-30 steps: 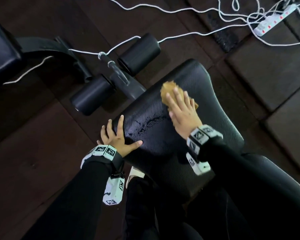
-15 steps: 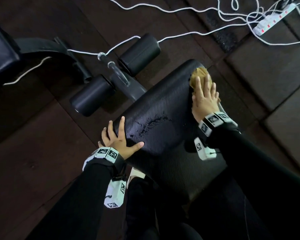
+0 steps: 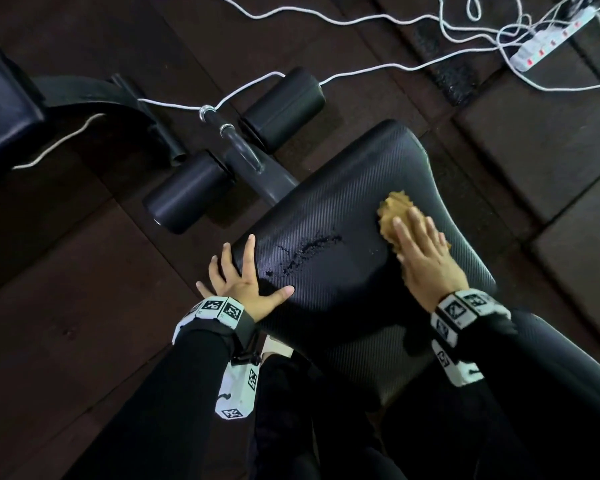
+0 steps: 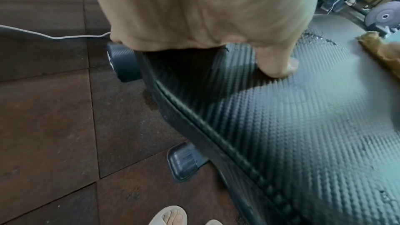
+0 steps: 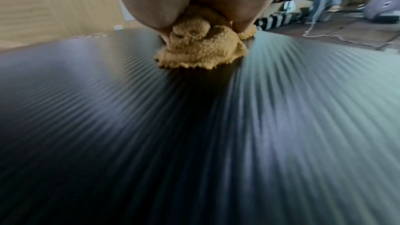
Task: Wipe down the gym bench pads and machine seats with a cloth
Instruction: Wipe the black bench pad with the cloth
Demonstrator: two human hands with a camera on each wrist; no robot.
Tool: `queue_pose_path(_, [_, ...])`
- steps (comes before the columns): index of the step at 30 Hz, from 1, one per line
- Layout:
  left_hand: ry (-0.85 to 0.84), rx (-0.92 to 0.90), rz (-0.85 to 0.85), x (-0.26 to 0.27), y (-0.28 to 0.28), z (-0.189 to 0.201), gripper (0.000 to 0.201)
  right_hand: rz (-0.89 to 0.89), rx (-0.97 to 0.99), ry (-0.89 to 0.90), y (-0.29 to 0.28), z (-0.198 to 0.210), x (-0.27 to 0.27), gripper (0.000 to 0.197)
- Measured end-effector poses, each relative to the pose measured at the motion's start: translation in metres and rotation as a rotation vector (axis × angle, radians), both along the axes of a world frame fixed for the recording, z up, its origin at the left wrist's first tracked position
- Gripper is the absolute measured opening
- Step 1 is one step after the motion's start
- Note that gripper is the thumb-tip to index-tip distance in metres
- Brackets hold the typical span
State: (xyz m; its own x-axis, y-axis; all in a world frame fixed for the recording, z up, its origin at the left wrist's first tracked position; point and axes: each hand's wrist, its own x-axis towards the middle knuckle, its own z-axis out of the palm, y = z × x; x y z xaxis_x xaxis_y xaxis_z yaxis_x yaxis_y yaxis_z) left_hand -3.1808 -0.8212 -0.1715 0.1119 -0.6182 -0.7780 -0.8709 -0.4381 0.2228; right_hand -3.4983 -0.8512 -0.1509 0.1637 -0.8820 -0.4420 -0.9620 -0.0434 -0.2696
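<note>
The head view is showing a dim, dark scene, the floor [image 3: 66,306] nearly swallowing detail, while a soft sheen is lying across the ribbed worktop [image 3: 343,209]. Both wrist views are bending strongly at the edges. In the right wrist view the worktop texture is streaking with motion blur and the background is staying soft.

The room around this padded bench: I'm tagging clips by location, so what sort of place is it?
Most likely a gym: a black bench pad with foam rollers, a weight plate, and a dumbbell rack behind.
</note>
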Motion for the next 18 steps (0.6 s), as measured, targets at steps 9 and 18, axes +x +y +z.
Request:
queue_pose_path(9, [-0.037,-0.054,0.002,-0.002,0.001,-0.001,0.113,-0.202,0.023,-0.04,-0.097,-0.003,0.064,0.062])
queue_pose_path(18, [-0.036,-0.119,-0.018,-0.002,0.003,-0.002,0.112,0.012,-0.04,-0.095,0.008,-0.003,0.09,0.064])
